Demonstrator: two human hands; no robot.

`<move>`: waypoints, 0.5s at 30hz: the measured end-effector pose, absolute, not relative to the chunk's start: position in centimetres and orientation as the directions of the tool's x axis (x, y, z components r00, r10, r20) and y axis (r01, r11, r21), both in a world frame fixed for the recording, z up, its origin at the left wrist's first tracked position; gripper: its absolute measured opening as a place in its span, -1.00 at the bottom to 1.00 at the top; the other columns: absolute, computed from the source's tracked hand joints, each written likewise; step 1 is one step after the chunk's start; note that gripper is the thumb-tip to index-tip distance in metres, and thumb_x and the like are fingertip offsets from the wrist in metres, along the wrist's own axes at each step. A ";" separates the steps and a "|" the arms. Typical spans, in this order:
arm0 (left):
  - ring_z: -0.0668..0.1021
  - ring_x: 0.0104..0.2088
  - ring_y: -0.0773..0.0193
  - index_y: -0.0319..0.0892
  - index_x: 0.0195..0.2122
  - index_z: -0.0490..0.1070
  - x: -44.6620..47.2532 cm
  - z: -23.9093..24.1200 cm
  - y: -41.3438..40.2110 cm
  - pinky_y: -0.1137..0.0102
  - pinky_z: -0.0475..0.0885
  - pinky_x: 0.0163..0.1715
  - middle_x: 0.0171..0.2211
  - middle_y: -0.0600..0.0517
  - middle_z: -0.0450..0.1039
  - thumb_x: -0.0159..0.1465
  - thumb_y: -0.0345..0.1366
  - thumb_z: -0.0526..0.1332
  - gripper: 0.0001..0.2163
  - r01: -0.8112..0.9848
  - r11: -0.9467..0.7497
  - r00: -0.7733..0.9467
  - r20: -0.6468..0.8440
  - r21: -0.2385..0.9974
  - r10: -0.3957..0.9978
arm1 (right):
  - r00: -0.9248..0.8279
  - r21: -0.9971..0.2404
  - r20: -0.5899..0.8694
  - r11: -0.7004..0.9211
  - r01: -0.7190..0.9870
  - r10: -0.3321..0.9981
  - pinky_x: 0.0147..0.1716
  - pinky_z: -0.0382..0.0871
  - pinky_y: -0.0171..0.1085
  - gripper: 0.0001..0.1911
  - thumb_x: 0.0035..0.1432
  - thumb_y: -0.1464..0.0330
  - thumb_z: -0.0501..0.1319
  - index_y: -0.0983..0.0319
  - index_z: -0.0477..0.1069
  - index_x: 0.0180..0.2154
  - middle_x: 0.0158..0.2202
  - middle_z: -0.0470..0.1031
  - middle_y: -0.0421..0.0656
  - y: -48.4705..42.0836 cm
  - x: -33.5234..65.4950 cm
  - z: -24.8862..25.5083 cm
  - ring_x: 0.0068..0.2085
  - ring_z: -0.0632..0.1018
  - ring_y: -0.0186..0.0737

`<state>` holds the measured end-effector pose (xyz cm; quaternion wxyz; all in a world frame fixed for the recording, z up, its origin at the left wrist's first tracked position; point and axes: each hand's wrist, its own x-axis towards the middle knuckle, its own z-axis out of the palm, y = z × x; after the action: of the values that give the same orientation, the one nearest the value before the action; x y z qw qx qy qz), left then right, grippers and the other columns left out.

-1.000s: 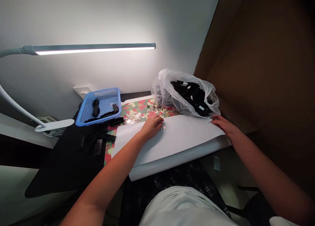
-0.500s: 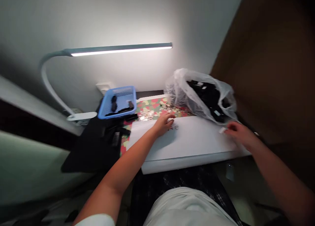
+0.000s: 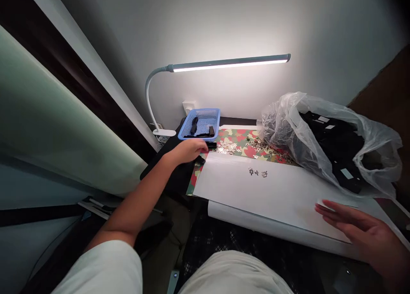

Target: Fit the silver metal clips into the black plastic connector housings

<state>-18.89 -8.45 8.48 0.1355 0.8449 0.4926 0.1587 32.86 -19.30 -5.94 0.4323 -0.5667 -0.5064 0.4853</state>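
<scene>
My left hand [image 3: 189, 151] is over the black items at the left end of the table, in front of the blue basket [image 3: 184, 132]. Its fingers bend downward; their tips are partly hidden, so whether they grip anything is unclear. Beside them lies a black piece [image 3: 211, 145]. My right hand [image 3: 358, 225] hovers over the right part of the white sheet [image 3: 230, 179], fingers pressed together, with a small pale tag-like piece [image 3: 324, 205] at the fingertips. Several small shiny metal pieces [image 3: 256, 172] rest on the sheet between my hands.
A clear plastic bag [image 3: 297, 132] of black items with white labels stands at the right. Loose metal pieces [image 3: 227, 147] cover part of the patterned mat [image 3: 240, 136]. A lit lamp [image 3: 230, 63] reaches over the table from its clip-on base [image 3: 164, 132].
My left hand has left the metal pieces on the sheet and moved left to the black items. My right hand has drawn back from the bag's edge toward me. The view has turned left.
</scene>
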 end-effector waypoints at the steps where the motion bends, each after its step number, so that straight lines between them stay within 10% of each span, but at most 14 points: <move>1: 0.57 -0.08 0.16 -0.09 -0.23 0.59 -19.6 7.6 -9.0 0.29 0.41 -0.04 -0.11 -0.01 0.58 0.12 -0.51 0.11 -0.68 0.825 -0.464 0.476 0.048 0.322 0.878 | -0.022 -0.985 -0.146 -0.143 0.097 0.989 -0.03 0.57 0.19 -0.65 -0.06 0.19 0.36 -0.09 0.61 -0.15 -0.05 0.62 0.00 -18.8 31.8 -4.9 0.01 0.61 0.24; 5: 0.57 -0.05 0.10 -0.07 -0.25 0.59 -20.8 5.7 -9.4 0.29 0.38 -0.01 -0.12 -0.02 0.58 0.06 -0.41 0.27 -0.77 0.904 -0.365 0.384 -0.049 0.224 0.922 | -0.012 -0.981 -0.190 -0.190 0.028 0.982 -0.17 0.61 0.13 -0.65 -0.15 0.06 0.45 0.06 0.62 -0.30 -0.33 0.65 0.00 -16.7 28.3 -2.0 -0.23 0.68 0.19; 8: 0.58 -0.17 0.14 -0.13 -0.36 0.56 -19.3 6.5 -8.3 0.30 0.43 -0.11 -0.20 -0.05 0.58 0.07 -0.25 0.36 -0.88 0.842 -0.325 0.329 0.068 0.431 0.942 | -0.032 -0.993 -0.120 -0.120 -0.021 0.992 -0.20 0.60 -0.04 -0.39 -0.13 0.08 0.49 0.02 0.51 0.00 -0.38 0.65 -0.11 -15.5 25.3 0.1 -0.28 0.68 0.00; 12: 0.59 -0.30 0.20 -0.23 -0.21 0.54 -13.3 6.9 -6.9 0.30 0.49 -0.26 -0.25 -0.09 0.58 0.02 -0.08 0.46 -0.61 0.269 -0.164 0.239 0.100 0.949 0.966 | -0.147 -0.997 -0.003 -0.013 -0.073 0.989 -0.21 0.54 -0.16 -0.62 -0.13 0.09 0.51 0.15 0.55 -0.31 -0.32 0.64 -0.08 -12.9 20.8 3.6 -0.22 0.65 -0.08; 15: 0.63 -0.28 0.19 -0.24 -0.25 0.50 -7.9 5.8 -6.2 0.34 0.51 -0.26 -0.23 -0.11 0.60 -0.12 -0.10 0.56 -0.52 -0.158 -0.009 0.302 0.057 0.987 0.951 | -0.216 -0.985 0.106 0.073 -0.157 0.971 -0.28 0.51 -0.20 -0.62 -0.17 0.07 0.52 0.19 0.54 -0.42 -0.09 0.59 -0.05 -9.5 17.9 5.2 -0.19 0.61 -0.14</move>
<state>-7.86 -6.16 5.75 0.6004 0.5392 0.3677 0.4622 17.91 -9.49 5.24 0.4983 -0.3791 -0.5366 0.5657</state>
